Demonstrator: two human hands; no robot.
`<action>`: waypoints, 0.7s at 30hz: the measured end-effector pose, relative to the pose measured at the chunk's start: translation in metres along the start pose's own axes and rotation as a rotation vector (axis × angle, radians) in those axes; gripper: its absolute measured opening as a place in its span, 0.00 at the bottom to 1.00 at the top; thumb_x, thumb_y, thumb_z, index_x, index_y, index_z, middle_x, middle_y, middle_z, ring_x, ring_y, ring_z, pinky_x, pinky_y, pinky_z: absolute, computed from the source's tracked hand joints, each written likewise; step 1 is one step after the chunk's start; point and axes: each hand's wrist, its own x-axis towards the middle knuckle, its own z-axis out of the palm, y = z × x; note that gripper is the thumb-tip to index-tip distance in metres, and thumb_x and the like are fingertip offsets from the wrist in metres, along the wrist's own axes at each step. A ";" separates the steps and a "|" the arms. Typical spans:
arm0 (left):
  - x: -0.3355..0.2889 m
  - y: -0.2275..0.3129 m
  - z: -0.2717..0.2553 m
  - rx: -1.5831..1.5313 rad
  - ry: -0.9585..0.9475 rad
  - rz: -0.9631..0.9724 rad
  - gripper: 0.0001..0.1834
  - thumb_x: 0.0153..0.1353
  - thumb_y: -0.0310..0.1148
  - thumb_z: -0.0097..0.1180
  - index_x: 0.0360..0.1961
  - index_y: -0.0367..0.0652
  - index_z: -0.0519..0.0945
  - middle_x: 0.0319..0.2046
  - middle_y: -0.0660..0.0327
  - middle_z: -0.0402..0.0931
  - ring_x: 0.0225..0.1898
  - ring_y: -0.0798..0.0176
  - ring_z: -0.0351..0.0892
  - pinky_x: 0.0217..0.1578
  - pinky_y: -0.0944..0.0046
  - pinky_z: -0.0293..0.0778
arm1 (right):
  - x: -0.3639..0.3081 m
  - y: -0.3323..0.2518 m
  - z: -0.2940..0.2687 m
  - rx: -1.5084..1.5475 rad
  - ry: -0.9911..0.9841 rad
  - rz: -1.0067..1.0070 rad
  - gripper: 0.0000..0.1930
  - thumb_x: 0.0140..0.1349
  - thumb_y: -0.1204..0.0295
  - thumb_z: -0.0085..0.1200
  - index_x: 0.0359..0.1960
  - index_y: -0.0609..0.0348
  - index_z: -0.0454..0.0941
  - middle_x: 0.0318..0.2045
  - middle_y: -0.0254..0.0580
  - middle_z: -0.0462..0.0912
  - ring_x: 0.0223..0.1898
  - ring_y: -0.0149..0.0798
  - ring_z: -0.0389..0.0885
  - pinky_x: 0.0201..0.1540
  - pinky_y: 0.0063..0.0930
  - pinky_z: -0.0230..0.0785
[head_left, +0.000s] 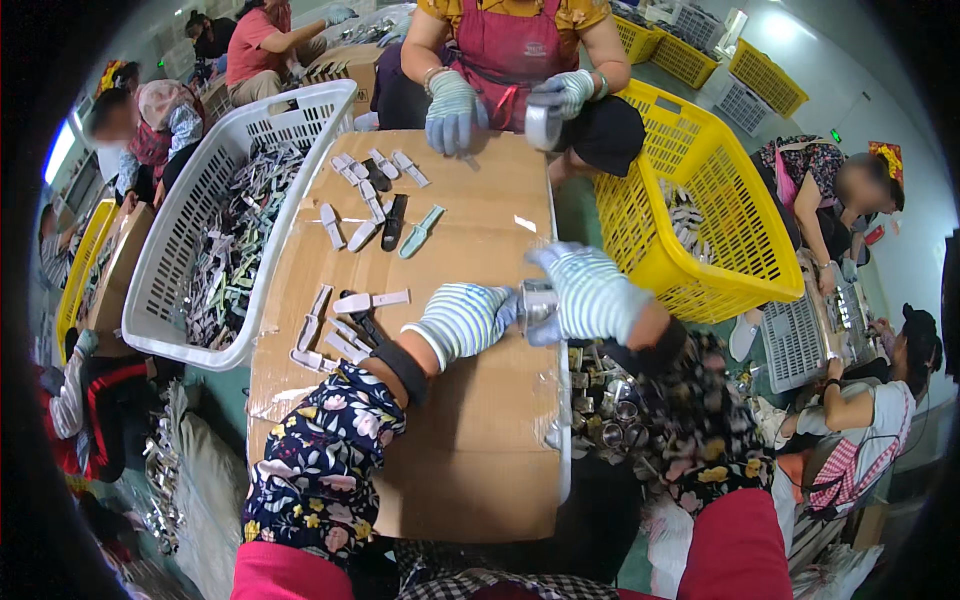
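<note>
Over the middle of the cardboard-topped table, my left hand (465,320), in a striped glove, is closed with its fingertips at a shiny silvery roll-shaped piece (539,298). My right hand (595,293), in a similar glove and slightly blurred, grips that piece from the right; its exact kind is hard to make out. Left of my hands lie several pale plastic strap-shaped pieces (375,300). Farther up the table is a second group of pale strap pieces (362,235), with a black one (394,222) and a green one (421,231).
A co-worker's gloved hands (456,112) are across the table, one holding a grey-white roll (543,126). A white basket (140,290) of strap pieces stands left, a yellow basket (700,280) right. Shiny metal rings (625,410) lie beside the cardboard (470,480). Other people sit around.
</note>
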 end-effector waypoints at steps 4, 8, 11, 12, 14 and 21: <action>0.005 -0.020 -0.001 -0.052 0.061 -0.046 0.22 0.64 0.46 0.37 0.37 0.40 0.78 0.30 0.46 0.79 0.36 0.44 0.78 0.37 0.50 0.73 | -0.012 -0.019 0.016 -0.191 0.198 -0.120 0.43 0.37 0.51 0.66 0.54 0.63 0.66 0.51 0.51 0.70 0.55 0.49 0.67 0.61 0.40 0.54; 0.011 -0.002 -0.018 0.242 0.123 0.050 0.13 0.54 0.39 0.52 0.36 0.42 0.77 0.31 0.49 0.77 0.35 0.48 0.77 0.38 0.52 0.69 | 0.019 -0.002 0.001 -0.146 -0.010 0.001 0.41 0.39 0.49 0.63 0.53 0.64 0.68 0.47 0.50 0.74 0.52 0.48 0.70 0.59 0.39 0.56; 0.007 0.003 0.002 0.255 0.247 -0.021 0.18 0.50 0.36 0.55 0.42 0.41 0.73 0.33 0.49 0.76 0.37 0.49 0.77 0.41 0.53 0.70 | 0.039 0.003 -0.008 -0.109 -0.071 -0.032 0.37 0.40 0.49 0.62 0.50 0.59 0.71 0.45 0.51 0.75 0.48 0.50 0.74 0.54 0.41 0.63; 0.006 0.000 0.004 0.264 0.241 -0.028 0.18 0.50 0.36 0.55 0.42 0.41 0.73 0.33 0.49 0.76 0.37 0.49 0.77 0.41 0.53 0.70 | 0.041 0.000 -0.010 -0.101 -0.111 -0.042 0.36 0.39 0.49 0.62 0.49 0.57 0.72 0.45 0.52 0.75 0.47 0.51 0.74 0.52 0.42 0.66; 0.006 0.000 -0.003 0.037 0.180 -0.145 0.18 0.49 0.32 0.55 0.42 0.39 0.72 0.35 0.48 0.76 0.38 0.46 0.77 0.40 0.51 0.71 | 0.033 0.001 -0.011 -0.128 -0.067 -0.066 0.38 0.39 0.48 0.63 0.50 0.61 0.72 0.47 0.52 0.75 0.48 0.47 0.76 0.52 0.35 0.67; -0.084 0.053 -0.038 -1.217 0.053 -0.091 0.12 0.62 0.34 0.51 0.42 0.38 0.73 0.27 0.65 0.72 0.28 0.73 0.67 0.30 0.72 0.66 | -0.052 0.039 -0.003 1.777 0.173 -0.286 0.47 0.57 0.32 0.34 0.65 0.62 0.52 0.61 0.43 0.63 0.61 0.38 0.63 0.65 0.35 0.51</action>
